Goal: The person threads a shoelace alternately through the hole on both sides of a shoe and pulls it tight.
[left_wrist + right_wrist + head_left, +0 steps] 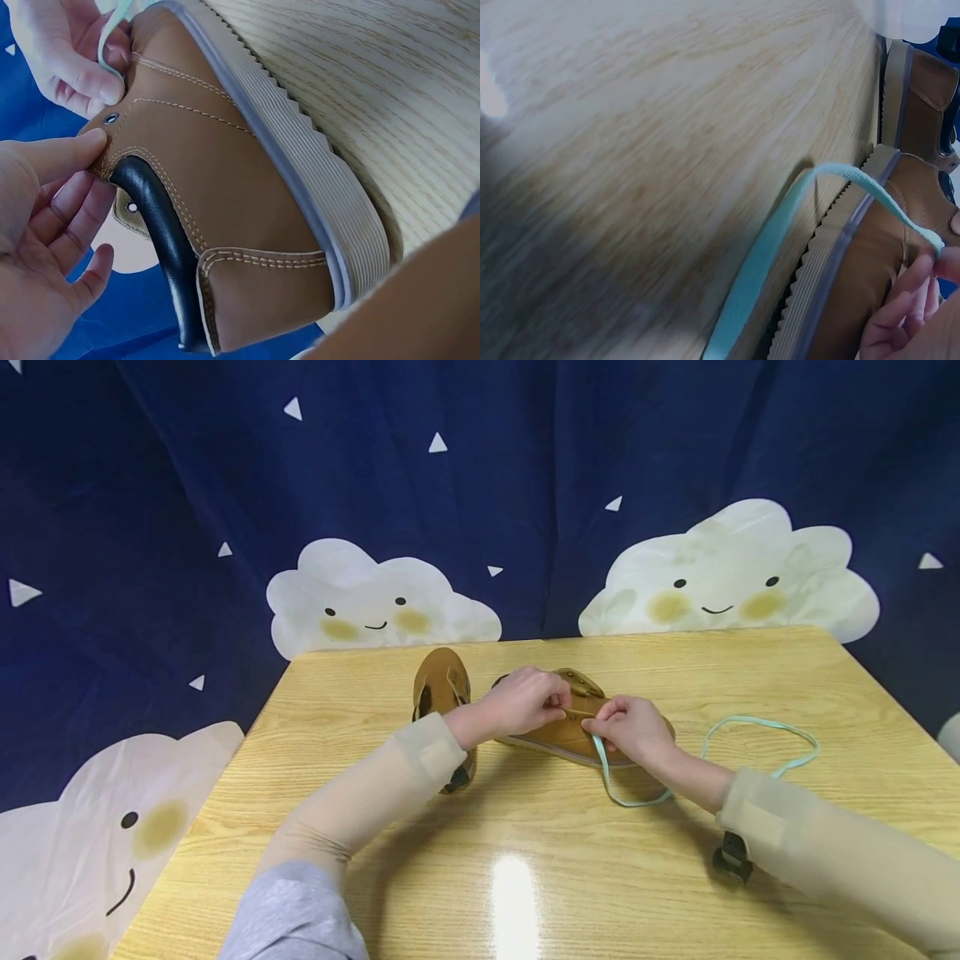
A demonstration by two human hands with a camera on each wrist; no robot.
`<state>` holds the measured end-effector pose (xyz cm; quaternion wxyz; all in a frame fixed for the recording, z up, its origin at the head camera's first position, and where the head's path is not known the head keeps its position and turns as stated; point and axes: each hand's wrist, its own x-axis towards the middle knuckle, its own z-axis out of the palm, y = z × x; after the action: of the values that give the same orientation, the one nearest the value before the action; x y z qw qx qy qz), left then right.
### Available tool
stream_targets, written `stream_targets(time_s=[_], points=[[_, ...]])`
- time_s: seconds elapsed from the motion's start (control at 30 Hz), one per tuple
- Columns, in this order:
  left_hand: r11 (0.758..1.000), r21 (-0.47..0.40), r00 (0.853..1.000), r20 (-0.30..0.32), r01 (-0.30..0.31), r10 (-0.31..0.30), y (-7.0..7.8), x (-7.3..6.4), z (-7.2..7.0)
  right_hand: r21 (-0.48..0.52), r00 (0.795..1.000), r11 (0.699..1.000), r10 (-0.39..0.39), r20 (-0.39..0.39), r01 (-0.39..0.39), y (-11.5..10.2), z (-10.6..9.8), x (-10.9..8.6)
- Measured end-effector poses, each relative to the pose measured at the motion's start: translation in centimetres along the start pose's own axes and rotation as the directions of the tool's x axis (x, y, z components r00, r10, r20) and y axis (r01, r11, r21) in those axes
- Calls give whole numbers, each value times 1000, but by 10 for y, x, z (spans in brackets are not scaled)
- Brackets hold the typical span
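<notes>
A brown shoe (pixel 551 737) with a pale ridged sole lies on the table, its heel to the left and its toe to the right. Thumb and fingers of my left hand (pixel 525 700) pinch the edge of its eyelet flap, beside a metal eyelet (pixel 112 118). At the same flap, nearer the toe, my right hand (pixel 636 727) pinches a mint-green shoelace (pixel 761 262). From these fingers the lace hangs down over the shoe's side, then loops across the table to the right. The lace's end is hidden by the right fingers.
A second brown shoe (pixel 444 670) stands to the left, partly behind my left forearm. Under both is a light wooden table (pixel 600 877). A dark blue curtain (pixel 517 468) with clouds and white triangles hangs behind the table's far edge.
</notes>
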<state>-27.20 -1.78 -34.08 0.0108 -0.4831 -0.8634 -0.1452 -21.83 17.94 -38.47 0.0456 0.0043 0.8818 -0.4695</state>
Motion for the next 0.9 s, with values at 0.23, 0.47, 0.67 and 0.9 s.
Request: stream_targets(time_s=[0.23, 0.47, 0.67, 0.9], points=[[1000, -1, 1000, 2, 13, -13, 0, 1, -1, -46, 1000, 999, -14, 4, 14, 0, -4, -1], [999, -14, 999, 2, 36, -36, 1, 0, 0, 10, 1000, 1000, -24, 9, 24, 1, -4, -2], [999, -14, 1000, 0, 30, -31, 1, 0, 1, 97, 997, 993, -71, -13, 72, -2, -10, 1], [1000, -20, 1000, -14, 7, -7, -1, -1, 2, 141, 996, 989, 39, 82, -50, -5, -16, 13]])
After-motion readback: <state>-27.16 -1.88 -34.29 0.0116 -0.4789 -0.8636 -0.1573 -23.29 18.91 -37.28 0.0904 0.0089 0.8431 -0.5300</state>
